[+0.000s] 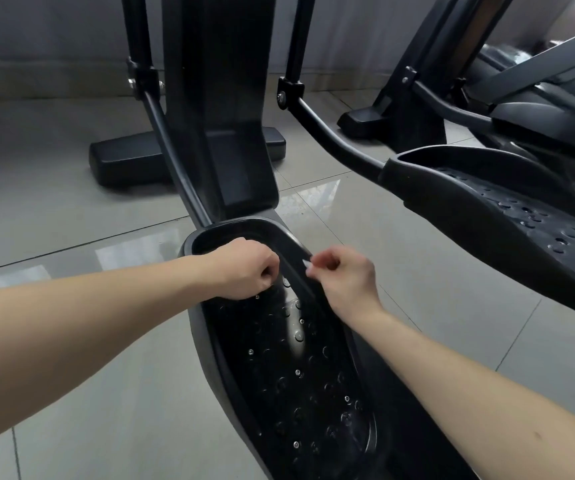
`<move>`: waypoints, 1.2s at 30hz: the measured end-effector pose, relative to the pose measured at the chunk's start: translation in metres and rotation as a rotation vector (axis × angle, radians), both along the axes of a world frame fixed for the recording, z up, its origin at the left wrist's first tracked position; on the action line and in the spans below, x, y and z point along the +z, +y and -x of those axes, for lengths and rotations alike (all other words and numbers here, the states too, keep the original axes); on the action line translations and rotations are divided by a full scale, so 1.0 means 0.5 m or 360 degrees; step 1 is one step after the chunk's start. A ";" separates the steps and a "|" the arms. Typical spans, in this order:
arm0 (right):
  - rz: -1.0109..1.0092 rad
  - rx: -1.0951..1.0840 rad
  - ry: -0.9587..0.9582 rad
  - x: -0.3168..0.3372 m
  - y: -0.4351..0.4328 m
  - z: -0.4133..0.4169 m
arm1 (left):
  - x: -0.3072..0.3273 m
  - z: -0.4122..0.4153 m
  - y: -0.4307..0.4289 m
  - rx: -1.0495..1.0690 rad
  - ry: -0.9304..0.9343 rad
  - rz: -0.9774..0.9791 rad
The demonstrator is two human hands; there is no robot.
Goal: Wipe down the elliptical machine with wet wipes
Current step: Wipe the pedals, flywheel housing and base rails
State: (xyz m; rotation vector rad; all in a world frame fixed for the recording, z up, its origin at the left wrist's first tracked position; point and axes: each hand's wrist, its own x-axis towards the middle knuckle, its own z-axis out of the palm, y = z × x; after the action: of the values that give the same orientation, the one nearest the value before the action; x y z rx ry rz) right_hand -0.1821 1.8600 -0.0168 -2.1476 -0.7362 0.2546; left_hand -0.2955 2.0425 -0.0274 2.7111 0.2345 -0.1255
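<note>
The elliptical's left foot pedal is a long black tray with round studs, running from the centre toward the bottom edge. My left hand hovers over its front end with fingers curled; I see nothing in its grip. My right hand is over the pedal's right rim and pinches a small white scrap, a wet wipe, of which only a corner shows. The black central column rises just behind the pedal.
The right foot pedal sits higher at the right, on a curved black arm. A black base foot rests on the glossy grey tile floor. A second machine's frame stands at the back right.
</note>
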 end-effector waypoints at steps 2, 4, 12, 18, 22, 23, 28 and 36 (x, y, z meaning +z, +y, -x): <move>-0.0062 -0.0005 0.0062 0.009 0.060 -0.010 | -0.001 -0.002 -0.001 0.0024 0.0012 0.0027; -0.0105 -0.0036 0.0083 0.010 0.079 -0.014 | -0.001 -0.007 -0.002 0.0024 0.0020 0.0038; -0.0431 -0.0331 0.0462 0.023 -0.043 -0.056 | -0.010 -0.010 -0.001 0.0030 0.0035 0.0053; -0.0730 -0.0431 0.0922 -0.002 -0.007 -0.049 | -0.005 -0.016 -0.021 -0.0017 0.0045 0.0006; -0.0464 -0.0536 0.0805 -0.060 -0.020 -0.023 | -0.006 -0.028 -0.029 -0.0034 0.0044 0.0018; -0.0375 -0.0519 0.0719 -0.063 -0.027 -0.020 | -0.007 -0.029 -0.032 -0.0036 0.0048 0.0023; -0.0153 -0.0117 0.0208 -0.048 -0.082 -0.010 | -0.010 -0.035 -0.039 -0.0068 0.0051 0.0011; -0.0072 -0.0190 0.0174 -0.022 -0.042 -0.012 | -0.015 -0.031 -0.034 -0.0081 0.0066 -0.0019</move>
State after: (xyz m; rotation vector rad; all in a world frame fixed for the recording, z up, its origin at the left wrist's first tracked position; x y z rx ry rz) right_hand -0.1763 1.8392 -0.0279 -2.1079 -0.5443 0.2865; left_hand -0.2799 2.0256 -0.0348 2.7292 0.1785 -0.1956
